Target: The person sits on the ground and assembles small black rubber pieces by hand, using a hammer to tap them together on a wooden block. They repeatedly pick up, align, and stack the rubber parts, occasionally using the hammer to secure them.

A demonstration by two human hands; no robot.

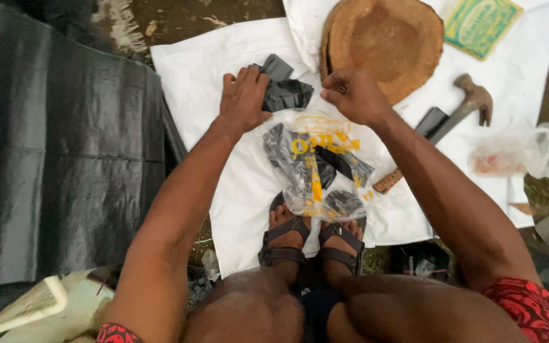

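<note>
A crumpled wad of black plastic sheet (pixel 285 92) sits on the white woven sack (pixel 192 70) spread over the ground, glossy and creased, with one flat flap sticking up behind. The left hand (pixel 244 98) lies over its left edge, fingers curled down and gripping the black film. The right hand (pixel 352 95) hovers just beside it, clenched into a loose fist, thumb and fingers pinched together; whether it pinches a bit of the film I cannot tell.

Just below the hands lies a clear plastic bag (pixel 316 168) with yellow print, wrinkled and shiny, holding more dark pieces; its lower end rests against the person's feet in brown strapped sandals (pixel 309 244).

Behind the right hand stands a thick round slice of tree trunk (pixel 386 44), rough and brown. To the right lie a hammer (pixel 455 114) with a rusty claw head and wooden handle, and a thin filmy bag (pixel 528 155). A large black tarpaulin (pixel 52 146) covers the ground on the left.
</note>
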